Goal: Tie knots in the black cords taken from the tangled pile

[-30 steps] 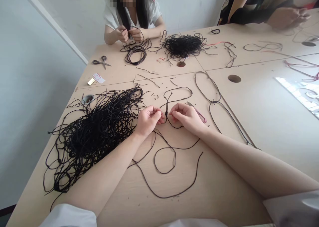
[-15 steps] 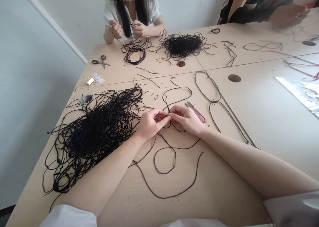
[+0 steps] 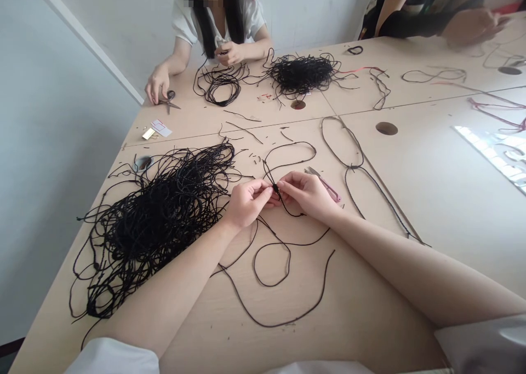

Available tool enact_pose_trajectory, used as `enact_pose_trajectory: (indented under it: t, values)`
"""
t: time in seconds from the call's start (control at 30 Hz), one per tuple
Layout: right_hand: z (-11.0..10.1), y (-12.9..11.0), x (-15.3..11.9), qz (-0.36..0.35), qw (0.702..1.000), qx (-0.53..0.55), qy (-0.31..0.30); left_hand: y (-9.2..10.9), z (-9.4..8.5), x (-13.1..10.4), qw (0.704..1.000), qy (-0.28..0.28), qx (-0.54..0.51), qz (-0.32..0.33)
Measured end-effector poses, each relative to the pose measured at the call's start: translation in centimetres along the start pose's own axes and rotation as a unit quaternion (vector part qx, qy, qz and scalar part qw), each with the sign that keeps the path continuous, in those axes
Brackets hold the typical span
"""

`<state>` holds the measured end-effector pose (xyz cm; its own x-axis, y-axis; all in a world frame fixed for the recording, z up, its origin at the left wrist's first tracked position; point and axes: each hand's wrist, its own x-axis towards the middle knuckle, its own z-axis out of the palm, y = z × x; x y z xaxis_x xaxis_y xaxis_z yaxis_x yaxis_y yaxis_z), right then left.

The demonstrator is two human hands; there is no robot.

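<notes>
My left hand (image 3: pixel 250 201) and my right hand (image 3: pixel 306 193) meet over the table, each pinching a black cord (image 3: pixel 275 188) at a small dark knot between the fingertips. One loop of this cord lies beyond my hands, and another part bends out below them. Just behind my right hand lies a pair of thread snips (image 3: pixel 324 185) with pink handles. Nearer to me, a long loose black cord (image 3: pixel 271 326) curls across the tabletop. Left of my left hand spreads a large tangled heap of black cords (image 3: pixel 164 215).
Across the table, a co-worker's hand (image 3: pixel 158 84) touches black scissors (image 3: pixel 170 103). A coil of cord (image 3: pixel 222 92) and another black cord heap (image 3: pixel 304 74) lie there. Twisted cord loops (image 3: pixel 354 167) lie to my right. A second person's hands (image 3: pixel 472 26) are blurred at the far right.
The knot between my fingertips now shows more openly, and the cord loops around it have shifted slightly. Across the table, the co-worker's hand has moved from the cord to the scissors.
</notes>
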<state>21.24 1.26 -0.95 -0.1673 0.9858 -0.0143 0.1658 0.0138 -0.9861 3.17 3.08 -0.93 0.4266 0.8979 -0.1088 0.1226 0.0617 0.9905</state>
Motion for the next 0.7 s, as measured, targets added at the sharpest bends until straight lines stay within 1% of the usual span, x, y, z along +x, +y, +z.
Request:
enact_pose_trajectory:
  t: [0.17,0.23,0.37,0.5,0.6,0.7]
  values:
    - [0.18,-0.40,-0.21,0.000,1.000,-0.003,-0.010,-0.19,-0.16,0.15,1.000,0.019,-0.014,-0.004]
    - [0.34,-0.45,-0.24,-0.003,1.000,-0.011,-0.009,-0.22,-0.11,0.15,1.000,0.027,-0.006,0.002]
    - [0.53,-0.26,-0.21,-0.012,0.999,-0.036,0.001,-0.10,0.06,-0.02,1.000,0.021,0.015,0.017]
    - [0.37,-0.12,-0.08,-0.019,0.999,-0.032,-0.009,0.01,0.12,-0.21,0.998,0.028,0.048,0.025]
    - [0.09,-0.18,0.01,0.001,0.999,-0.010,-0.031,0.09,0.09,-0.28,0.997,0.033,0.067,0.034]
    - [-0.18,-0.37,0.04,0.039,0.996,0.023,-0.075,0.18,0.06,-0.30,0.995,0.041,0.074,0.046]
